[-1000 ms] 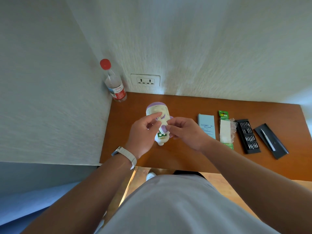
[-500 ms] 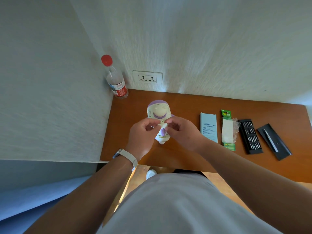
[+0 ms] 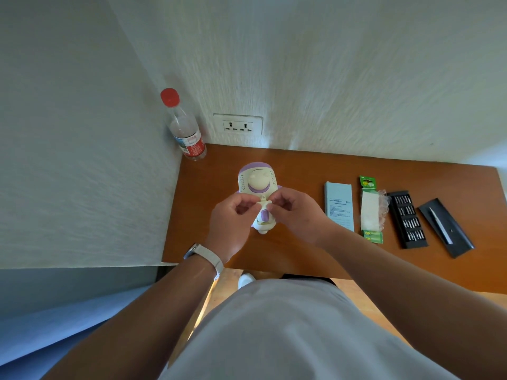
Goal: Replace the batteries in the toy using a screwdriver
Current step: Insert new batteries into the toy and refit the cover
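Observation:
A cream and purple toy (image 3: 257,182) lies on the brown table (image 3: 301,165), its round head pointing toward the wall. My left hand (image 3: 233,224) and my right hand (image 3: 295,215) meet over its middle, fingertips pinching the toy's body from either side. The lower half of the toy shows between my hands. To the right lie a green battery pack (image 3: 371,209), a black tray of screwdriver bits (image 3: 407,219) and a dark lid holding the grey screwdriver (image 3: 441,224).
A clear bottle with a red cap (image 3: 184,127) stands in the back left corner by a wall socket (image 3: 237,124). A pale blue box (image 3: 338,205) lies right of the toy. White walls close the left and back sides.
The green battery compartment seen a second ago is now covered. Both hands have closed in on the toy's middle, which now lies flatter on the table.

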Motion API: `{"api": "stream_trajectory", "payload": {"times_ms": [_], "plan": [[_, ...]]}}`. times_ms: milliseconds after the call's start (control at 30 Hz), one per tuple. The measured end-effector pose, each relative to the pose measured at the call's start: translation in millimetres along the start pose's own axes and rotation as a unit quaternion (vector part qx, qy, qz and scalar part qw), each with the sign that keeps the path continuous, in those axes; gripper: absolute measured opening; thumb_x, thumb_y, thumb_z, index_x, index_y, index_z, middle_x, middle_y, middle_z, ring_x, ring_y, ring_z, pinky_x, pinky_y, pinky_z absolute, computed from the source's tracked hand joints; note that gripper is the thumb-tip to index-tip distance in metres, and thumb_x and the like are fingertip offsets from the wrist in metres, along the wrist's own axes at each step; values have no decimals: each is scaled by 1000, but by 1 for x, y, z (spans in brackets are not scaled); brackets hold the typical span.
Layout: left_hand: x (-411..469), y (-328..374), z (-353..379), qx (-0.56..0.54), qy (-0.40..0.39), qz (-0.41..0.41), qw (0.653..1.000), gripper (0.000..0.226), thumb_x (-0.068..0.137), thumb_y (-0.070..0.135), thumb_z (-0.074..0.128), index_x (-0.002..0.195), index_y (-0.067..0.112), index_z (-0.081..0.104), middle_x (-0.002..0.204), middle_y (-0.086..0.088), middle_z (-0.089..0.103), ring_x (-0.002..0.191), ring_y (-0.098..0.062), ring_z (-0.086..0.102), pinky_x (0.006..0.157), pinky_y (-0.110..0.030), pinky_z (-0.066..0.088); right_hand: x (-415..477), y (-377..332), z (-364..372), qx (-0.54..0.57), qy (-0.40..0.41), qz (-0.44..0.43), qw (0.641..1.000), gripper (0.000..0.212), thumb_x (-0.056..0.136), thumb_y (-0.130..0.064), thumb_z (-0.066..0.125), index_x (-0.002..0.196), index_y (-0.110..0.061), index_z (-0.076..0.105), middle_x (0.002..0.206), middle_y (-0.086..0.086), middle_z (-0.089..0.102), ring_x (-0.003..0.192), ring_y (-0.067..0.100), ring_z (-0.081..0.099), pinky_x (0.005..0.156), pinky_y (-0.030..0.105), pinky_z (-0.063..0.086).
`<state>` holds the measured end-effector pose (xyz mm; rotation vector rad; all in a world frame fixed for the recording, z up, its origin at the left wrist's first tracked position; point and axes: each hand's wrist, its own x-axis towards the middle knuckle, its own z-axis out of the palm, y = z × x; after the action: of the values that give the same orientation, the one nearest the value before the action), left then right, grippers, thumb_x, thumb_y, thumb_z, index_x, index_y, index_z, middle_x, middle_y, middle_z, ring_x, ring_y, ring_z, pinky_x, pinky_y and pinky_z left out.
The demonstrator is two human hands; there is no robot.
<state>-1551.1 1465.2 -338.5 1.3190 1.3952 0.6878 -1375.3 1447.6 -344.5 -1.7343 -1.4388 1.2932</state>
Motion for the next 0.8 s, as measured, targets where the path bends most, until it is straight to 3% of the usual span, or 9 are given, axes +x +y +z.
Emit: {"api": "stream_trajectory", "payload": {"times_ms": [100, 200, 400, 633, 800], "plan": [[-1, -2, 0, 9, -6, 6, 1000, 11, 93, 22, 71, 100, 29, 68, 92, 19, 71, 87, 1, 67, 69, -7, 53, 0, 2, 1, -15, 4, 3, 1000, 6, 93, -31, 65, 88, -34, 64, 82, -15, 66, 74, -1, 59, 65, 16, 47], [-1, -3, 0, 22, -6, 19, 1000, 10, 93, 22, 71, 102, 26, 69, 96, 13, 71, 90, -4, 68, 71, -9, 54, -1, 5, 2, -38, 10, 2, 999, 3, 92, -32, 65, 89, -31, 65, 82, -8, 67, 69, 2, 56, 66, 26, 50], [0, -9, 2, 89, 37, 73, 993, 14, 92, 19, 73, 105, 15, 71, 105, 3, 60, 87, -9, 63, 73, -13, 52, -2, 4, 6, -33, 33, -2, 999, 14, 89, -29, 70, 89, -35, 57, 74, -16, 62, 67, -4, 54, 61, 19, 48], [1, -15, 3, 69, 45, 80, 993, 10, 91, 21, 73, 100, 17, 73, 104, 9, 54, 91, -10, 64, 71, -7, 52, 0, -1, 9, 19, 57, 21, 998, 10, 89, -28, 69, 85, -22, 62, 90, 8, 67, 85, 29, 62, 77, 47, 56], [1, -15, 5, 28, 43, 53, 997, 6, 91, 20, 74, 93, 24, 69, 105, 12, 54, 96, -10, 64, 72, -8, 53, 1, -1, 10, 43, 58, 37, 997, 9, 89, -24, 71, 89, -18, 64, 96, 10, 68, 92, 29, 64, 82, 51, 57]]}}
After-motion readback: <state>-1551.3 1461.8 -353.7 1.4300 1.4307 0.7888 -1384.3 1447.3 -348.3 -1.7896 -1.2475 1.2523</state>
